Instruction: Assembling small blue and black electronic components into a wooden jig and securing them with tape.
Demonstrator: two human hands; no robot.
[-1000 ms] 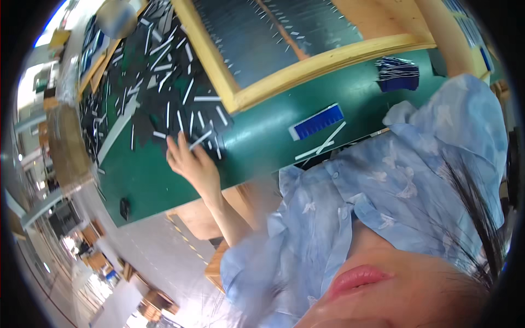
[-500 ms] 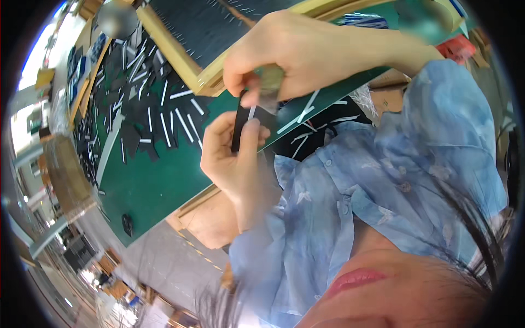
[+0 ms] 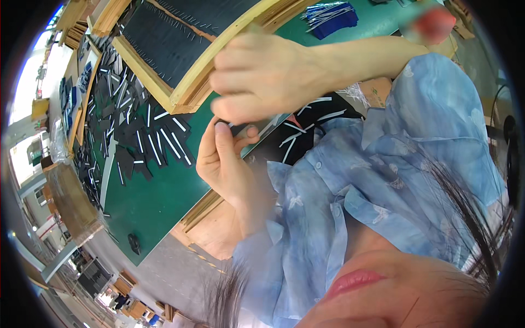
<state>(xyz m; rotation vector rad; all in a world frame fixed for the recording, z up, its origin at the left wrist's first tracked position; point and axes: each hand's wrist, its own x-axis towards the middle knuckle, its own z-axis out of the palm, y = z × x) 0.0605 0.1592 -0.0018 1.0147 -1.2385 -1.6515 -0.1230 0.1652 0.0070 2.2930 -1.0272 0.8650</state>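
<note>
My left hand (image 3: 227, 167) is closed, its thumb and fingers pinching a small black piece (image 3: 236, 129). Directly above it my right hand (image 3: 262, 76) is curled, knuckles up and slightly smeared by motion. Its fingertips are hidden behind the back of the hand, so what they grip cannot be made out. Both hands are close together near the front corner of a wooden frame (image 3: 180, 101). Black pieces with white strips (image 3: 158, 143) lie scattered over the green table (image 3: 158, 199) to the left.
A black panel (image 3: 164, 41) with rows of short pale slivers lies inside the frame. A blue bundle (image 3: 331, 21) with white strips is at the far right. More black pieces (image 3: 295, 134) lie by my lap. A small black object (image 3: 134, 244) sits near the table's left corner.
My right hand has turned over and moved slightly left. The shiny pale piece seen at its fingers is now hidden. The whole view has shifted, bringing the blue bundle further into sight.
</note>
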